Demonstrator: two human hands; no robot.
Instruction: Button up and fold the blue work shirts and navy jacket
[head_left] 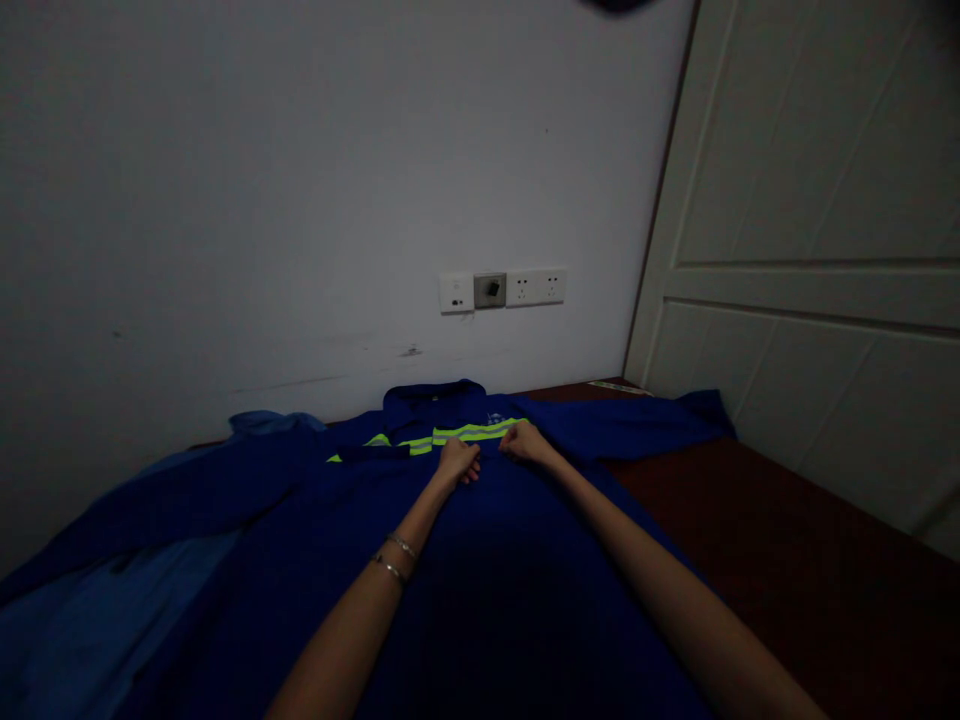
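Observation:
A dark blue work jacket (480, 560) with a yellow-green reflective stripe (469, 433) lies spread flat, collar toward the wall. My left hand (457, 462) rests on the chest just below the stripe, fingers curled and pinching the fabric. My right hand (525, 442) is beside it, closed on the fabric at the stripe's right end. Two thin bracelets (396, 557) sit on my left wrist. Both arms reach forward over the jacket.
A dark brown surface (787, 540) bears the jacket. A lighter blue garment (112, 620) lies to the left. A white wall behind carries a row of sockets and a switch (501, 289). A white panelled door (810, 270) stands at the right.

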